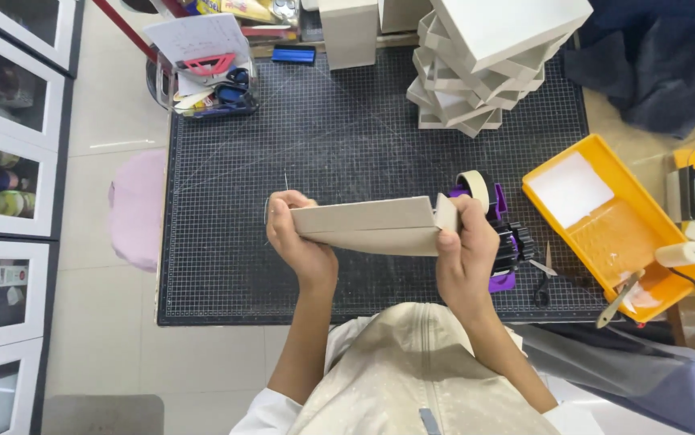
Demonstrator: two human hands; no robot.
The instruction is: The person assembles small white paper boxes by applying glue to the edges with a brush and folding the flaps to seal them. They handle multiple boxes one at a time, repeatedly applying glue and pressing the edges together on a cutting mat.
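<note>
We note the left hand [299, 238] with fingers [280, 216] curled together around the left end of a folded piece of grey cardboard [363, 225], thumb hidden behind the board. The right hand [466, 250] clamps the right end: thumb [448, 239] pressed onto the near face, remaining fingers wrapped over the top edge, pinching a short folded flap [446, 213] at that end. The cardboard is held level between both hands, above the dark gridded cutting mat [323, 137], roughly over the mat's middle and just in front of our chest; it does not touch the mat as far as we can tell.

Just behind the right hand sits a purple and black tape dispenser [502, 234] with a roll of pale tape [474, 187] on top, touching or nearly touching the knuckles; we cannot tell which. Small scissors [542, 283] lie on the mat just right of the dispenser. Further right, a yellow paint tray [605, 225] holds white paste, with a small roller [682, 254] resting on its near right corner.

At the far edge of the mat, a stack of white boxes [484, 64] stands twisted, each layer turned relative to the next. At the far left corner, a clear container [206, 80] holds tools and paper. A pink stool [139, 208] stands on the floor left of the mat
</note>
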